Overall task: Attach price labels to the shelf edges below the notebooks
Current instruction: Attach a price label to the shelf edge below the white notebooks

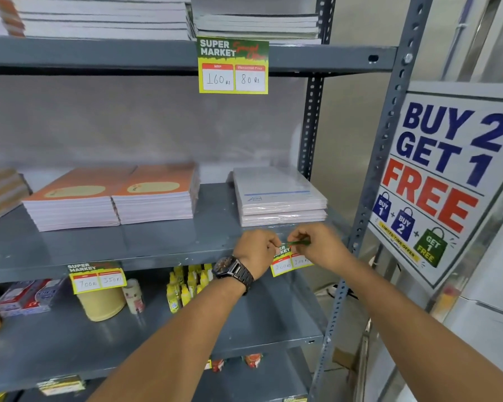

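Observation:
A yellow-bordered price label [288, 262] with a green top hangs at the front edge of the grey middle shelf [157, 250], below a stack of wrapped white notebooks [279, 195]. My left hand [256, 250], with a dark watch on the wrist, pinches the label's upper left corner. My right hand [317, 245] pinches its upper right part, which looks folded over. Another label [98, 277] is fixed on the same edge, below two stacks of orange notebooks [114, 198]. A third label [233, 65] hangs from the upper shelf edge.
A slotted grey upright [369, 198] stands just right of my hands, with a "BUY 2 GET 1 FREE" poster [436, 181] beyond it. On the lower shelf stand yellow bottles [186, 282], a tan cup [102, 304] and boxes [26, 297].

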### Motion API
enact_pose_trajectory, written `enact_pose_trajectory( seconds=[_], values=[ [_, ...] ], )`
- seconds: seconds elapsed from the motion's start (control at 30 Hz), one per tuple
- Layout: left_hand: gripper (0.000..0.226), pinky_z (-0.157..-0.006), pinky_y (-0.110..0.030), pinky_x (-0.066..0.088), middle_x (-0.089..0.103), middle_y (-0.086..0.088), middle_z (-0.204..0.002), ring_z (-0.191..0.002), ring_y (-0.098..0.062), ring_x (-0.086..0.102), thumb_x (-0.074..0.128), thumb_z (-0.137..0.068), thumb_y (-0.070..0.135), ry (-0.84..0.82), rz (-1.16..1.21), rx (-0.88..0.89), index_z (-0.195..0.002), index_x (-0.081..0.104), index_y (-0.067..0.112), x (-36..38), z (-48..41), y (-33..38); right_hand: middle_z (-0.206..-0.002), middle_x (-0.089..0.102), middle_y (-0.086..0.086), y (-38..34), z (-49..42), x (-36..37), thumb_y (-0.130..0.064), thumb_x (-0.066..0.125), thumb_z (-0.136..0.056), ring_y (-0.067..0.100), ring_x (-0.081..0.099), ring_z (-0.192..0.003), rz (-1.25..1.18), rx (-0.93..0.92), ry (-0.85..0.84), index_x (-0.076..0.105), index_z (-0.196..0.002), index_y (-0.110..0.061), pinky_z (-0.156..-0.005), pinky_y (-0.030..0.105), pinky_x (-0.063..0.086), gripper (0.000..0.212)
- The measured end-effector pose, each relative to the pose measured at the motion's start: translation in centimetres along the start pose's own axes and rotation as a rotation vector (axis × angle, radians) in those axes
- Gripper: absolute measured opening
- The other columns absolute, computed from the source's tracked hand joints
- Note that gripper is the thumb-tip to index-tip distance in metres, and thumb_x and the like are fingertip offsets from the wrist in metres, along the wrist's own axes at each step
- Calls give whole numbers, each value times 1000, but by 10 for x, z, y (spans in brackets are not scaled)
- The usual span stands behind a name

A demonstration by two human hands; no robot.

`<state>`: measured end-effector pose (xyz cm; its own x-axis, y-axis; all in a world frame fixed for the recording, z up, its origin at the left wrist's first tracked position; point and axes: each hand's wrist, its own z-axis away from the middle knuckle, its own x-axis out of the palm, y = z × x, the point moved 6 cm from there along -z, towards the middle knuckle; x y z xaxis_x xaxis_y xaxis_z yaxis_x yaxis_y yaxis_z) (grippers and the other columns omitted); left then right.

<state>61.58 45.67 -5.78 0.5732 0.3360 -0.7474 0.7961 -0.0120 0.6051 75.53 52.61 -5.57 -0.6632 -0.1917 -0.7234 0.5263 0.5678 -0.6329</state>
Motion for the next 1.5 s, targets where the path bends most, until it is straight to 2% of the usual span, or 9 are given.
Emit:
enact_pose_trajectory(
  seconds=[0.1, 0.3, 0.63, 1.0, 1.17, 1.37, 1.5],
  values=[
    [25, -83, -37, 57, 77, -4, -93, -90, -22, 69, 55, -84, 6, -9, -53, 17, -92, 75, 18, 2, 1, 1, -78, 71, -4, -2, 3, 2, 0, 71, -74, 11, 66, -75, 105, 15, 28, 75, -88, -16, -76, 26, 54, 22],
    [25, -88, -39, 54, 74, -6, -107, -100, -28, 66, 55, -89, 13, -33, -165, 48, -103, 73, 21, 7, 4, 2, -85, 77, 0, -2, 10, 4, -4, 73, -75, 8, 65, -75, 153, 37, 55, 78, -89, -17, -79, 24, 53, 20],
    [26, -81, -37, 51, 67, -10, -109, -100, -33, 61, 52, -94, 16, -41, -291, 130, -111, 70, 23, 12, 3, 6, -84, 77, -1, 3, 14, 3, -8, 74, -74, 13, 67, -75, 152, 69, 83, 78, -86, -20, -73, 23, 50, 17],
    [25, -79, -37, 51, 66, -10, -109, -99, -32, 61, 51, -94, 15, -23, -295, 165, -108, 70, 20, 10, 0, 11, -80, 76, -2, 5, 12, 1, -7, 72, -76, 11, 66, -72, 115, 105, 87, 77, -83, -21, -68, 20, 50, 16],
    [25, -77, -37, 50, 65, -10, -109, -98, -32, 61, 49, -94, 12, -29, -323, 175, -107, 70, 18, 11, -2, 11, -79, 75, -5, 5, 13, 3, -8, 71, -76, 8, 64, -70, 139, 105, 124, 76, -82, -23, -58, 13, 44, 17],
    [27, -73, -37, 50, 63, -9, -110, -96, -34, 61, 48, -93, 11, -27, -365, 179, -108, 68, 20, 12, -2, 11, -74, 67, -6, 5, 13, -1, -18, 72, -67, 17, 61, -75, 224, 113, 191, 67, -72, -23, -63, 32, 51, 9],
    [23, -75, -38, 51, 61, -7, -111, -97, -32, 60, 50, -93, 10, -4, -358, 187, -105, 66, 19, 8, 1, 10, -82, 62, -4, -1, 12, -2, -21, 75, -68, 22, 53, -88, 350, 20, 216, 67, -78, -23, -76, 38, 45, 13]
  ],
)
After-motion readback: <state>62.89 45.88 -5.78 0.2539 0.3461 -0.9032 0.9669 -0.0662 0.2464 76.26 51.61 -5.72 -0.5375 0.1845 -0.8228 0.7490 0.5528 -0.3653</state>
